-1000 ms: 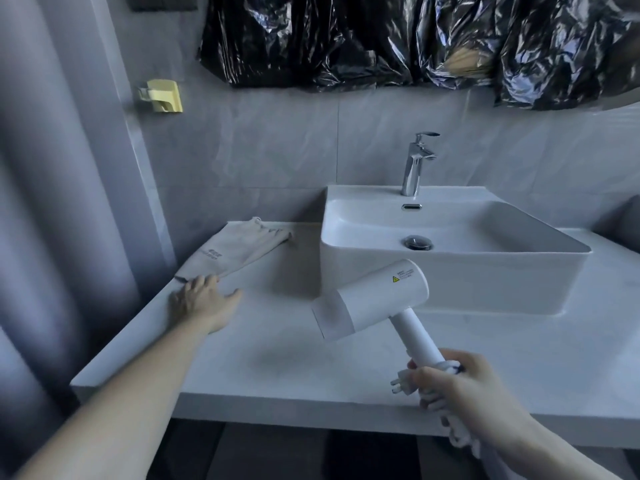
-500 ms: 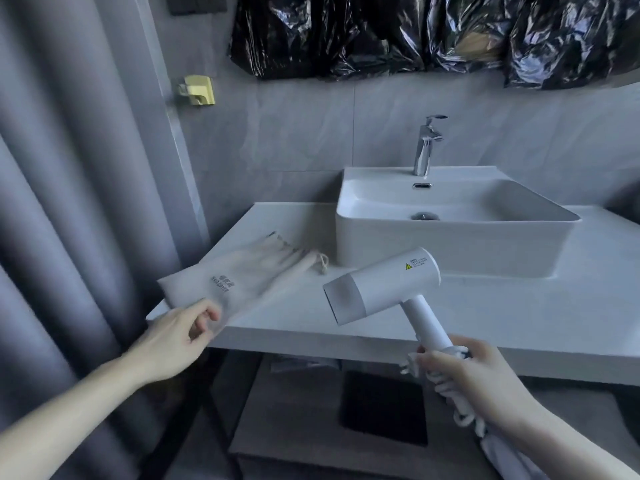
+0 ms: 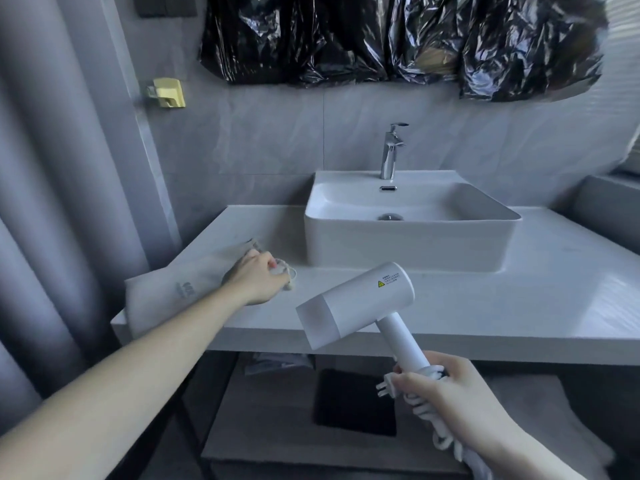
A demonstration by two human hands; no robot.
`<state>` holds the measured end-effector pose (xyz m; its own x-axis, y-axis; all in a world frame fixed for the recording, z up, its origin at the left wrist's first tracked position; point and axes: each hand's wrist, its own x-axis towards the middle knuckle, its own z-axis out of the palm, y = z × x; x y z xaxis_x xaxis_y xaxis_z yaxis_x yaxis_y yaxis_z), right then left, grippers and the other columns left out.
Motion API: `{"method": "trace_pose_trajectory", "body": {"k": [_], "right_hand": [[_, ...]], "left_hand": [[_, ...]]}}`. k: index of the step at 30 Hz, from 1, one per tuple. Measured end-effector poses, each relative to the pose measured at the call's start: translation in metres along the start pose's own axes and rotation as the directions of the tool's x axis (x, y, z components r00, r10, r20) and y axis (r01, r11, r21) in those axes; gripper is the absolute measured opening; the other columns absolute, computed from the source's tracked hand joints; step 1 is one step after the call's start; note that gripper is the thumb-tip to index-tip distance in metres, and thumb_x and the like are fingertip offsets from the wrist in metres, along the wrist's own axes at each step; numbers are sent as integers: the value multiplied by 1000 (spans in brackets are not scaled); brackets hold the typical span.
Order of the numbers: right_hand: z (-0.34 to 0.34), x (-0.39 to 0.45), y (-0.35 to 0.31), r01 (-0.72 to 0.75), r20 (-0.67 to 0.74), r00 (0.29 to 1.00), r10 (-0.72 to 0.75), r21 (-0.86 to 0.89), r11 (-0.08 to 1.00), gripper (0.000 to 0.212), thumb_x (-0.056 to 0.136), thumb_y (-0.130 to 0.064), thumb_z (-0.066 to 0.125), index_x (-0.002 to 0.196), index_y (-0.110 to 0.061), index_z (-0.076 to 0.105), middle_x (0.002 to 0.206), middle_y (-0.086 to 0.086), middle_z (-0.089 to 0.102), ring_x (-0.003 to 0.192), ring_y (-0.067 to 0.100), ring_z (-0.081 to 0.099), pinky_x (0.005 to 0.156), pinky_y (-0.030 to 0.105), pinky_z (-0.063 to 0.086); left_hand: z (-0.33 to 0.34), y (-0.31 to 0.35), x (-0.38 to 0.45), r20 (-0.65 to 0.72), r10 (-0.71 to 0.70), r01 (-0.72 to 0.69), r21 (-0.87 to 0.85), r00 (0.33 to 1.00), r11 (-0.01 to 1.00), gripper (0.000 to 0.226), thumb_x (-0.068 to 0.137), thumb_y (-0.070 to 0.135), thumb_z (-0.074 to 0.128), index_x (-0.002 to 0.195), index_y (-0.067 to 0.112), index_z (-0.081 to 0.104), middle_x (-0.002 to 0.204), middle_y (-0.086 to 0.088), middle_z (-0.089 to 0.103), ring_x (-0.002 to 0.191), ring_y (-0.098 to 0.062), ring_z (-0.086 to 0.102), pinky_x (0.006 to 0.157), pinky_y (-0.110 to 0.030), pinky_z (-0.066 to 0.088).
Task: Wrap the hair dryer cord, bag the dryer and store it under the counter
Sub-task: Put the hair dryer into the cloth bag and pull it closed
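Observation:
My right hand (image 3: 460, 400) grips the handle of a white hair dryer (image 3: 356, 304), with the white cord (image 3: 443, 441) coiled around the handle's base and the plug (image 3: 386, 388) sticking out at my thumb. The dryer's barrel points down-left, in front of the counter's edge. A beige cloth drawstring bag (image 3: 180, 292) lies flat on the left end of the white counter (image 3: 485, 306). My left hand (image 3: 256, 277) rests on the bag's mouth end, fingers closed on the fabric by the drawstring (image 3: 291, 271).
A white basin (image 3: 408, 237) with a chrome faucet (image 3: 391, 150) stands on the counter. Below is a shelf (image 3: 277, 441) with a black mat (image 3: 353, 403) and a folded item. Grey curtain at left; black plastic covers the mirror above.
My left hand pulled the bag toward the counter's front, then moved from its near end to its mouth end by the drawstring. The dryer stays in my right hand.

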<state>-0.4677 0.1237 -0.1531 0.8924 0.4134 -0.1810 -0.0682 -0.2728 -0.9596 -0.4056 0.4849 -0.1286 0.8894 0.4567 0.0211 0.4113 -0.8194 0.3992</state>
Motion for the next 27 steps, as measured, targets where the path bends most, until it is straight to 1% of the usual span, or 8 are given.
{"method": "trace_pose_trajectory", "body": {"k": [2,5,7,10,16,21,24,27], "right_hand": [[-9,-2,1,-19,-20,1000,19,14,1000,23,88,-12,83,74,-2,68,59,-1,58,53,15,45,53,21,43],[-24,-5,5,-35,-70,997,35,13,999,22,88,-9,81,70,-11,68,60,0,60,53,15,46,51,19,44],[-36,-7,9,-44,-102,994,43,-8,999,23,89,-8,80,70,-10,68,61,3,60,56,16,46,50,16,44],[-49,-8,13,-57,-124,990,63,44,997,19,89,-9,79,80,4,69,63,5,58,56,17,44,49,15,41],[-49,-19,20,-29,-141,989,32,20,999,46,78,-46,72,91,-3,80,89,24,80,65,13,66,67,23,54],[-42,-44,24,-63,-65,996,67,66,996,52,71,-47,71,91,0,80,74,11,73,63,15,65,69,28,51],[-42,-66,25,-79,-22,996,84,178,981,67,66,-47,81,99,12,76,88,31,76,70,20,65,68,25,52],[-45,-93,25,-68,30,997,64,182,981,84,65,-52,85,111,16,69,91,29,73,76,20,62,72,25,50]], "left_hand": [[12,25,22,6,-81,82,-90,997,993,52,81,56,56,119,23,68,137,-6,65,131,-33,58,103,-41,51],[32,36,51,35,-192,195,-155,981,969,60,81,60,47,99,11,77,80,-5,83,118,-38,67,99,-41,55],[39,39,55,29,-236,237,-194,971,952,58,90,59,51,90,7,77,96,-10,84,104,-37,71,86,-34,55],[41,32,56,29,-218,219,-46,976,975,40,92,42,64,114,9,68,122,-14,77,111,-37,71,80,-34,50],[33,28,14,95,-54,43,109,994,993,12,91,23,59,93,12,63,112,-15,76,102,-34,67,76,-32,45],[24,6,-35,247,135,-135,-18,960,991,22,95,32,76,97,29,55,101,6,68,83,-11,64,70,-28,47],[24,6,-79,203,251,-244,-57,947,968,20,99,24,72,90,32,57,93,11,68,83,-15,63,67,-22,44],[29,8,-129,97,311,-314,12,945,949,35,102,7,52,87,36,66,105,11,68,95,-11,63,78,-25,46]]}}
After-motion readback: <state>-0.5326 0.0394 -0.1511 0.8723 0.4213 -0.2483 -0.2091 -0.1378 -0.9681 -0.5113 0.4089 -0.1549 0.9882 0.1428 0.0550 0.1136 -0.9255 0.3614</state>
